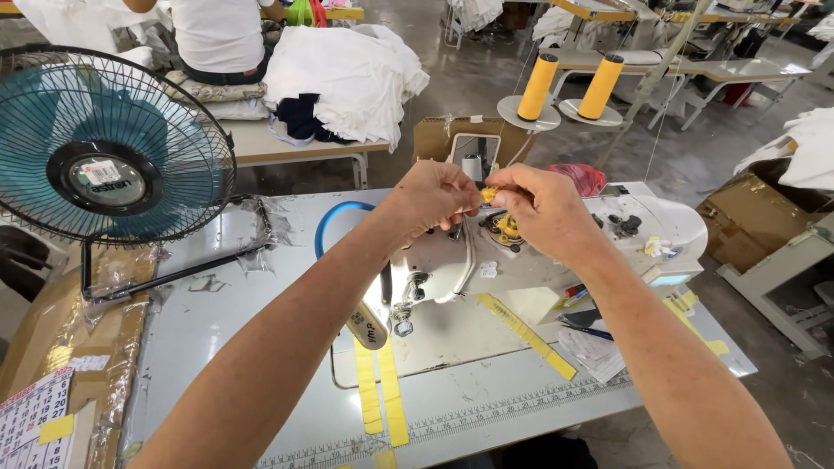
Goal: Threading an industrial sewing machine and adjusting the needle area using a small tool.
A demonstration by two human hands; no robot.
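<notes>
Pinching yellow thread [489, 194] between left hand [432, 198] and right hand [540, 208] fingers above sewing machine [539, 260]; best kept taut, steady.

A small yellow piece [489, 194] sat pinched between the fingertips of the left hand [432, 198] and the right hand [543, 208], raised above the top of the white sewing machine [556, 269]. Most of it was hidden by the fingers, so its exact shape could not be told; only a bright, crumpled-looking bit showed in the gap. Just below it, on the machine's top, a yellow thread fitting [506, 227] lay partly hidden behind the right hand.
</notes>
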